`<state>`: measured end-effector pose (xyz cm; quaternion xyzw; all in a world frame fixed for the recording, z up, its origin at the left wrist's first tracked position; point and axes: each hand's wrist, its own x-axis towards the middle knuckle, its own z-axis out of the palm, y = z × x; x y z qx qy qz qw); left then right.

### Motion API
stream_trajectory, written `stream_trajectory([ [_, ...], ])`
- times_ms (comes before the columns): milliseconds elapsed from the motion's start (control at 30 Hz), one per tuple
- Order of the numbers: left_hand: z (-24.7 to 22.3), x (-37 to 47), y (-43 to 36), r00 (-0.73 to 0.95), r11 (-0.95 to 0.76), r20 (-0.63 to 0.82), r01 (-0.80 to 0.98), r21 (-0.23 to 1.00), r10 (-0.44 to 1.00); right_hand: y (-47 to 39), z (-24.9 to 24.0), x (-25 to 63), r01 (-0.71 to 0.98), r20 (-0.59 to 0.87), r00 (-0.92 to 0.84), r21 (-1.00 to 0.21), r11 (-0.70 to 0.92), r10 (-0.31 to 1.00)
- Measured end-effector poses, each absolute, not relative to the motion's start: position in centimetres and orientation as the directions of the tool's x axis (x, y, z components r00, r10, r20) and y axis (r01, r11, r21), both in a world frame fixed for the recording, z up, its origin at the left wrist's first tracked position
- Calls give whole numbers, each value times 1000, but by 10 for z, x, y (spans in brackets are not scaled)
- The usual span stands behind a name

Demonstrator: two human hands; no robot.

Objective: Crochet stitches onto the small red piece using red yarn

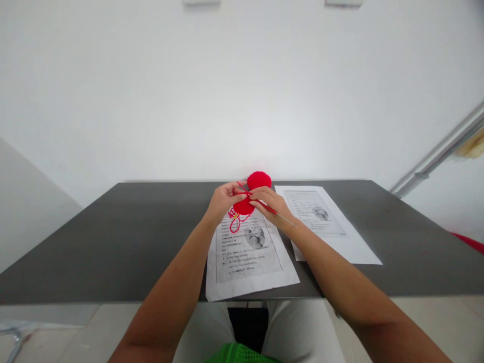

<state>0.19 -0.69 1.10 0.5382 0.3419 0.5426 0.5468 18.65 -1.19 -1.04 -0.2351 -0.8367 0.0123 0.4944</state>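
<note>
My right hand [269,199] is closed around a crochet hook [280,216] with a red grip and a thin metal shaft that points down to the right. With my left hand [225,200] I pinch a red crocheted piece [244,205], and a strand of red yarn crosses between the fingers. Loops of loose red yarn [235,224] hang below the piece, with a small yellow bit among them. Just behind my hands sits a red ball of yarn [259,179]. Fingers partly hide the hook's tip and the stitches.
Under my hands a printed sheet [249,272] lies on the dark grey table [159,237], reaching its front edge. A second printed sheet [333,222] is to the right. A white wall [242,101] rises behind the table.
</note>
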Motion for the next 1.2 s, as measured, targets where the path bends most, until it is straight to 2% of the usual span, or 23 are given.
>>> stream_trajectory([
  [133, 11, 3, -7, 205, -92, 157, -296, 951, 966, -13, -9, 188, 368, 813, -437, -228, 901, 384],
  [267, 11, 8, -9, 239, 14, 90, -402, 915, 967, -12, -10, 188, 369, 830, -463, -140, 919, 312],
  [400, 8, 15, -11, 236, 78, 48, -498, 864, 971, -9, -15, 185, 449, 844, -464, -38, 893, 270],
  [500, 5, 18, -11, 181, 45, 52, -493, 869, 982, -11, -17, 181, 518, 831, -461, -33, 855, 311],
  [767, 1, 9, -5, 106, -167, 191, -197, 966, 976, -20, -9, 177, 534, 775, -467, -136, 834, 426],
  [1033, -6, -1, 3, 119, -341, 324, 165, 926, 939, -18, -9, 176, 467, 801, -444, -177, 866, 403],
  [1133, -7, -6, 7, 105, -371, 355, 265, 890, 929, -17, -11, 176, 420, 804, -402, -264, 868, 439],
  [1200, -7, -9, 9, 113, -388, 372, 321, 864, 921, -17, -13, 176, 402, 775, -364, -370, 838, 517],
])
